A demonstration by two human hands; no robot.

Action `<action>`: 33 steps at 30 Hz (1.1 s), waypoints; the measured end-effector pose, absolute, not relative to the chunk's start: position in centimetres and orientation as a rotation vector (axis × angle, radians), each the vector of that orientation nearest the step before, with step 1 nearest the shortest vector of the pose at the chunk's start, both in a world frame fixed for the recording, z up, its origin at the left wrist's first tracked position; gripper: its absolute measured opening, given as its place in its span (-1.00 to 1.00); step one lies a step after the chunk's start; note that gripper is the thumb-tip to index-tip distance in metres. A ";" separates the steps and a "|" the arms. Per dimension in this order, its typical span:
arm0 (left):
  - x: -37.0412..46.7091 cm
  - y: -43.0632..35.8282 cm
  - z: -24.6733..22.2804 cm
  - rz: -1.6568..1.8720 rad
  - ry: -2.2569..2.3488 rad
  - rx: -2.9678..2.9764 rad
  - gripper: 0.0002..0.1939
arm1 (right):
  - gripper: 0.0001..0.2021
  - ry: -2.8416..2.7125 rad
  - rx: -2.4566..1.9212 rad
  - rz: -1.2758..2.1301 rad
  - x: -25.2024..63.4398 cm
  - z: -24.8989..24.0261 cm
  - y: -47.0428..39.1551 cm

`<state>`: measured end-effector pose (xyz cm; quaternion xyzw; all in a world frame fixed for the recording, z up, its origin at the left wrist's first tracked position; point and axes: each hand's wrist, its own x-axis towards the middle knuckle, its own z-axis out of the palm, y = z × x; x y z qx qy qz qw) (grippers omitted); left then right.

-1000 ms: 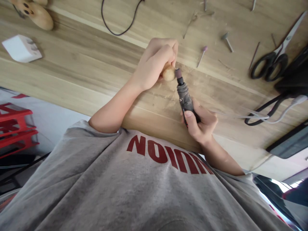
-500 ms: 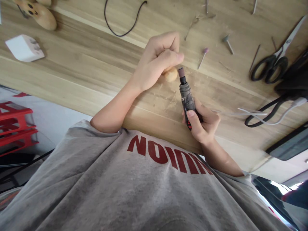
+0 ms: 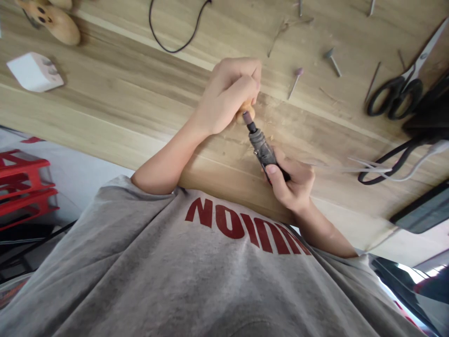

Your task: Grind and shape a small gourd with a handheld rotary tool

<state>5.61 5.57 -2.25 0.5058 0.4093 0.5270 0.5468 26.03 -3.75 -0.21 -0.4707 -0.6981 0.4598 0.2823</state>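
Observation:
My left hand [image 3: 233, 89] is closed around a small tan gourd [image 3: 248, 106]; only its rounded end shows below the fingers, and the rest is hidden. My right hand [image 3: 293, 180] wraps around a dark rotary tool [image 3: 264, 150], thumb on top of its body. The brown sanding drum [image 3: 247, 117] at the tool's tip overlaps the gourd's end in view; whether it touches, I cannot tell. Fine dust and shavings lie on the wooden table [image 3: 140, 89] around the hands.
A pink-tipped bit [image 3: 295, 83] and a grey-tipped bit [image 3: 332, 62] lie beyond my hands. Black-handled scissors [image 3: 396, 96] and cables [image 3: 377, 175] are at right. A white block [image 3: 35, 71] and a gourd with a drawn face [image 3: 58, 25] sit at left. Red stools [image 3: 26, 187] stand below.
My right hand has moved the rotary tool left, bringing its drum from beside the gourd to over its end. My left hand has lowered slightly and its fingers have turned with the gourd.

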 end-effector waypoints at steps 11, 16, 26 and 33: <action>5.6 5.7 -2.0 1.274 0.969 1.218 -0.67 | -0.72 -1.889 -1.273 1.193 26.1 -0.2 -3.8; 5.6 5.6 -1.8 1.188 1.046 1.179 -0.68 | -0.72 -1.890 -1.258 1.208 26.0 -0.2 -3.7; 5.8 5.7 -2.0 1.259 0.981 1.149 -0.71 | -0.74 -1.877 -1.267 1.205 26.0 -0.1 -3.8; 5.3 5.8 -1.8 1.176 0.997 1.183 -0.73 | -0.71 -1.868 -1.258 1.240 26.1 -0.2 -3.9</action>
